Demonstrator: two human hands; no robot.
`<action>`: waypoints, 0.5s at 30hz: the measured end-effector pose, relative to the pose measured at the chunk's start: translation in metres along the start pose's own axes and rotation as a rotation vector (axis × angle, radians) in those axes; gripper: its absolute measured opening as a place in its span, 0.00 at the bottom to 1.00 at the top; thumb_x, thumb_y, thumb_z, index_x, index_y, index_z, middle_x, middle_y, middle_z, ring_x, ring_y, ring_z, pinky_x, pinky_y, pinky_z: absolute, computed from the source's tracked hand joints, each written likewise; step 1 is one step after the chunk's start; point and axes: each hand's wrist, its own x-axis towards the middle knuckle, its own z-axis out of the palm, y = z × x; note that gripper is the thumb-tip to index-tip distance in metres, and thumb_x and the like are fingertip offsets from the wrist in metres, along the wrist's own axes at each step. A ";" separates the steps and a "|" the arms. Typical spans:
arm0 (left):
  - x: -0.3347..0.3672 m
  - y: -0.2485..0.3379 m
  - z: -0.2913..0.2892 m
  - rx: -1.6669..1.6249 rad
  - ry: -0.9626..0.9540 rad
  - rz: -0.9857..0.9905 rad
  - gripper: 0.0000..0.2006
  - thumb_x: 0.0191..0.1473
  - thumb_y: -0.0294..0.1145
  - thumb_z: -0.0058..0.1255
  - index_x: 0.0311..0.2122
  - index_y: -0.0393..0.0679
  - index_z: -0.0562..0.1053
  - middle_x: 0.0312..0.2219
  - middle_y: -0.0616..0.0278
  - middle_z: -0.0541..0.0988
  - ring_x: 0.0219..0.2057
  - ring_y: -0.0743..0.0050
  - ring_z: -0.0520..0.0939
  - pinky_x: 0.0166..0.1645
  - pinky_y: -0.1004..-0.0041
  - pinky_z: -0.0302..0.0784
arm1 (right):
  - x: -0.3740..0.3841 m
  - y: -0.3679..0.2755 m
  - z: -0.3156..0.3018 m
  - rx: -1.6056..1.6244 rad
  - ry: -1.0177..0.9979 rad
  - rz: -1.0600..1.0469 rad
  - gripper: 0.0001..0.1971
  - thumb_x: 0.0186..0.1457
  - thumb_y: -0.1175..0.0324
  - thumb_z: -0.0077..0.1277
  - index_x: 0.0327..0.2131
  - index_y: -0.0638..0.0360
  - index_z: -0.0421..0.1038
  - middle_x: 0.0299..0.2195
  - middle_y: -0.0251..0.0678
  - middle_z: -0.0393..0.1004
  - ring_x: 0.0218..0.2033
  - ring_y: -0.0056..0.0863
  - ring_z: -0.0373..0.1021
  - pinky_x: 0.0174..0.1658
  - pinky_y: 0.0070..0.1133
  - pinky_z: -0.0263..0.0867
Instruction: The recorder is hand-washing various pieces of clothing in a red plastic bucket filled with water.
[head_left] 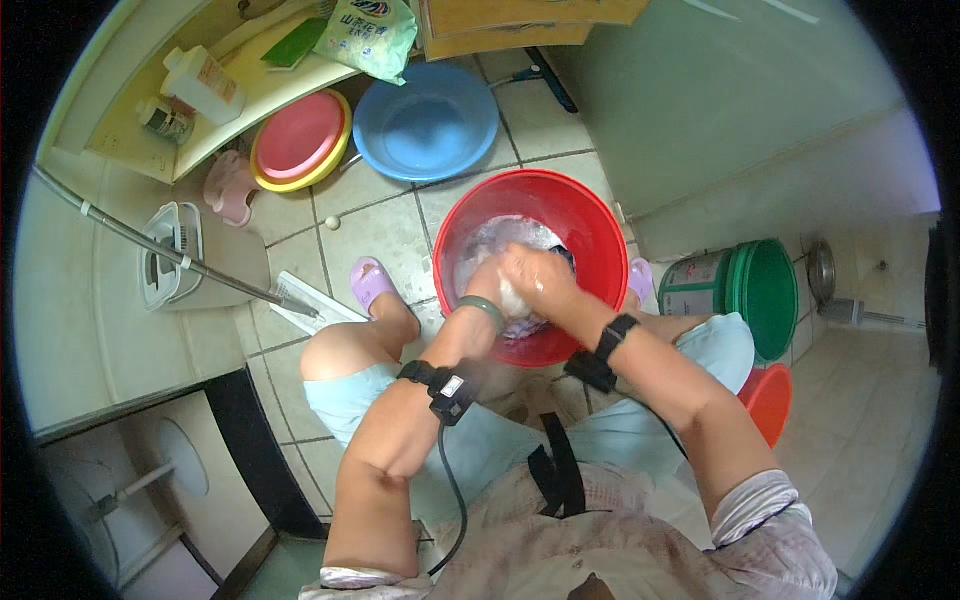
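A red bucket [603,240] stands on the floor between my knees. Sudsy water and soaked laundry fill its bottom, with a dark cloth [563,256] showing at one side. Over it my left hand [484,285] and my right hand [540,278] press together, both closed on a wet whitish cloth [513,303]. Foam clings to the right hand's fingers. A bangle circles my left wrist, and a black strap sits on each forearm. The fingers of the left hand are partly hidden behind the right, and motion blurs both.
Beyond the bucket lie a blue basin [428,125] and stacked pink and yellow basins [300,142]. Green buckets [768,300] and an orange-red one [768,400] stand at right. A shelf [270,103] holds bottles and a detergent bag [368,38]. A metal pole [150,245] crosses the left.
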 end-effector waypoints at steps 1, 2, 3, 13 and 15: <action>0.014 -0.003 -0.013 0.017 0.021 0.038 0.16 0.54 0.44 0.41 0.39 0.44 0.71 0.33 0.58 0.77 0.33 0.62 0.79 0.38 0.63 0.75 | 0.005 0.001 0.004 0.004 0.002 -0.012 0.10 0.53 0.65 0.38 0.30 0.57 0.68 0.29 0.44 0.73 0.32 0.42 0.71 0.34 0.36 0.66; 0.026 -0.008 -0.030 0.092 0.052 0.051 0.17 0.54 0.44 0.40 0.42 0.43 0.70 0.35 0.58 0.77 0.35 0.62 0.78 0.40 0.63 0.75 | 0.011 0.006 0.007 -0.038 -0.046 0.060 0.11 0.53 0.65 0.36 0.30 0.57 0.69 0.29 0.45 0.73 0.33 0.41 0.71 0.35 0.36 0.67; 0.027 -0.007 -0.026 0.089 0.049 0.051 0.17 0.54 0.44 0.40 0.42 0.43 0.70 0.35 0.58 0.77 0.35 0.62 0.78 0.40 0.63 0.75 | 0.015 0.018 0.012 -0.082 -0.098 0.141 0.12 0.53 0.64 0.35 0.31 0.56 0.69 0.30 0.45 0.73 0.34 0.40 0.72 0.35 0.36 0.67; -0.008 0.008 -0.010 0.162 0.068 0.095 0.14 0.51 0.40 0.46 0.41 0.51 0.61 0.33 0.66 0.68 0.29 0.72 0.71 0.31 0.72 0.67 | 0.073 0.119 0.096 0.159 -0.160 0.631 0.22 0.53 0.54 0.38 0.47 0.58 0.64 0.45 0.54 0.66 0.44 0.51 0.66 0.49 0.37 0.60; -0.021 0.014 0.000 0.173 0.096 0.104 0.19 0.50 0.42 0.48 0.46 0.51 0.60 0.35 0.65 0.67 0.32 0.71 0.72 0.33 0.71 0.68 | 0.073 0.120 0.131 -0.011 -0.150 0.505 0.22 0.50 0.61 0.43 0.48 0.58 0.61 0.46 0.55 0.63 0.44 0.54 0.64 0.47 0.39 0.61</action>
